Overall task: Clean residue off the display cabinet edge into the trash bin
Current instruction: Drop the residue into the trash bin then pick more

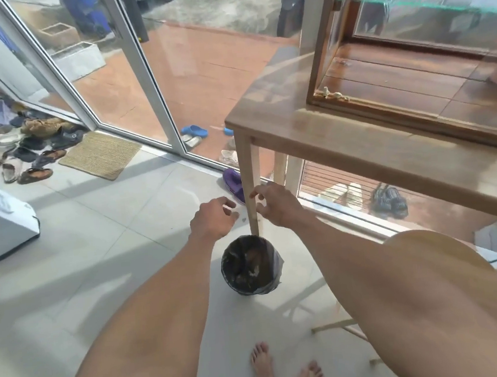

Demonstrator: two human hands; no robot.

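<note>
Above the round, black-lined trash bin [250, 268] on pale floor tiles, the left hand [214, 220] and right hand [273, 205] hover with fingers loosely spread, gripping nothing. Well up and right of the bin, crumbly pale residue [331, 93] clings to the glass display cabinet [410, 63]'s glossy wooden edge, on the wooden table [358, 148].

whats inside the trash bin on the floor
The trash bin is lined with a dark bag and holds dark, brownish rubbish with a few pale bits on top. What lies deeper is covered by that top layer and shadow. Both hands, left hand and right hand, hover above it.
</note>
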